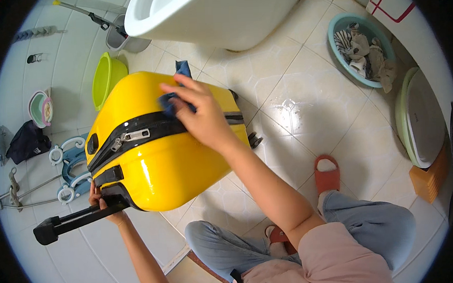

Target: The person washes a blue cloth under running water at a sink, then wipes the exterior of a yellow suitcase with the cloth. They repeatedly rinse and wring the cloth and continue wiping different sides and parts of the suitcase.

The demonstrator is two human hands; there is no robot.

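A glossy yellow hard-shell suitcase (166,159) stands tilted before me, its black zipper band and metal zipper pulls (135,135) facing up. With my left hand (107,203) I grip it at the base of the extended black telescopic handle (82,218); some of those fingers are hidden behind the handle. My right hand (198,108) is slightly blurred and holds a dark blue cloth (168,103) against the suitcase's upper side, near the zipper band. Part of the cloth sticks out beyond the fingers.
A white toilet (221,20) stands ahead, a lime-green basin (106,80) and grey bucket (131,43) left of it. At right are a blue-green basin of laundry (334,42), more basins (404,122) and an orange plastic item (425,182). The tiled floor (282,112) looks wet.
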